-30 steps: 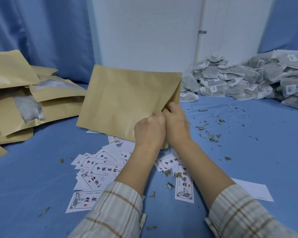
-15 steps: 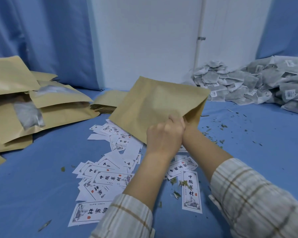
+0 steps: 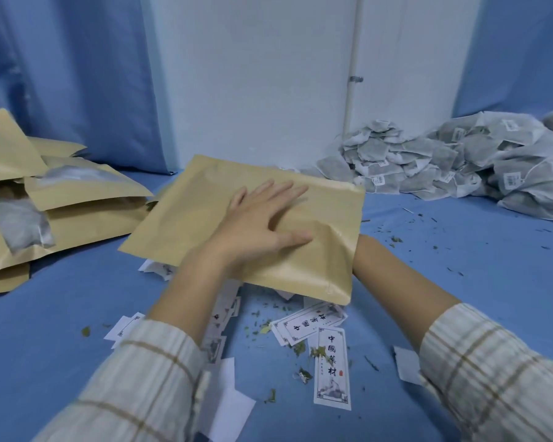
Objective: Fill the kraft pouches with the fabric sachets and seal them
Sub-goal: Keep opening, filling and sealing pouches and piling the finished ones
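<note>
Pressing flat crinkled kraft pouch [image 3: 316, 250]: left hand [image 3: 256, 224]

Your left hand [image 3: 262, 224] lies flat, palm down, fingers straight and spread, thumb out to the right. Your right forearm [image 3: 393, 282] reaches forward; its hand is hidden from view.
</note>
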Demonstrator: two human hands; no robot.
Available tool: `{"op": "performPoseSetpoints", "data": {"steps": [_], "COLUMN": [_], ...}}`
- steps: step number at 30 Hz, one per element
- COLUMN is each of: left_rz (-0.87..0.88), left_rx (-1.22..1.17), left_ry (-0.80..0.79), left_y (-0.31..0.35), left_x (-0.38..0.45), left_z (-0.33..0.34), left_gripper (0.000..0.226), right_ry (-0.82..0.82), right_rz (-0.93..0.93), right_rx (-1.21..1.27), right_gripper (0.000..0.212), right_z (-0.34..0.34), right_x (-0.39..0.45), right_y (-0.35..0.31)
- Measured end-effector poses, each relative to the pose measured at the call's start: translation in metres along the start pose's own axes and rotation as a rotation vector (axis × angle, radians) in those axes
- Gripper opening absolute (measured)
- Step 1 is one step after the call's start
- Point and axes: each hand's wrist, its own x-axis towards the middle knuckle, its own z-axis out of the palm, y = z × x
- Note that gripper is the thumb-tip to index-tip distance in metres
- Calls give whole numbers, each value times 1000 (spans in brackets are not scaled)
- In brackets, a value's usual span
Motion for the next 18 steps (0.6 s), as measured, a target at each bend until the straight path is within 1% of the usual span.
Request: {"op": "performPoseSetpoints", "data": {"steps": [1, 2, 3, 4, 5, 6, 7, 8, 9, 10, 12, 13, 14, 15, 16, 17, 18], "left_rz": [13, 36, 67, 95, 110, 117, 101, 86, 65, 61, 52, 44, 30, 5, -21, -51, -75], "left_rx": [24, 36, 32, 20, 2, -10, -32, -60, -93, -103, -91, -81, -71, -67, -59, -45, -29], "left_ry": [-51, -70, -77, -51, -2, 57, 108, 150, 172, 187, 191, 190, 190, 194, 214, 241, 270], "left_y": [1, 1, 4, 7, 10, 12, 15, 17, 20, 24, 31, 34, 35, 35, 32, 28, 22], "left_x": [5, 11, 15, 20, 24, 30, 35, 40, 46, 53, 69, 77, 86, 93, 101, 107, 113], "left_z": [-7, -11, -13, -13, -11, -7, -4, 1, 6, 12, 22, 27, 31, 35, 38, 40, 42], "left_gripper": [72, 73, 71, 68, 65, 64, 63, 62, 60, 59, 56, 56, 56, 54, 51, 46, 42], "right_ry": [45, 60, 76, 93, 105, 224, 330, 358, 398, 405, 464, 533, 595, 641, 680, 695, 705], "right_rz": [-23, 4, -3, -28, -92, -180, -217, -316, -385, -457, -520, -555, -590, -615, -639, -624, -601], "right_rx": [46, 55, 125, 157, 280, 288, 361, 332, 363, 432, 350, 258, 203, 207, 233, 286, 331], "right_gripper": [24, 24, 23, 27, 30, 30, 29, 28, 22, 15, 8, 7, 9, 13, 20, 30, 35], "right_z": [0, -5, -6, -10, -11, -15, -20, -24, -30, -35, -45, -48, -49, -50, -52, -55, -59], "right_x": [-1, 0, 0, 2, 4, 8, 12, 18, 20, 24, 28, 32, 37, 45, 52, 60, 70], "right_y": [5, 11, 18, 20, 22, 27, 32, 39, 44, 51, 69, 80, 89, 98, 106, 113, 118]}}
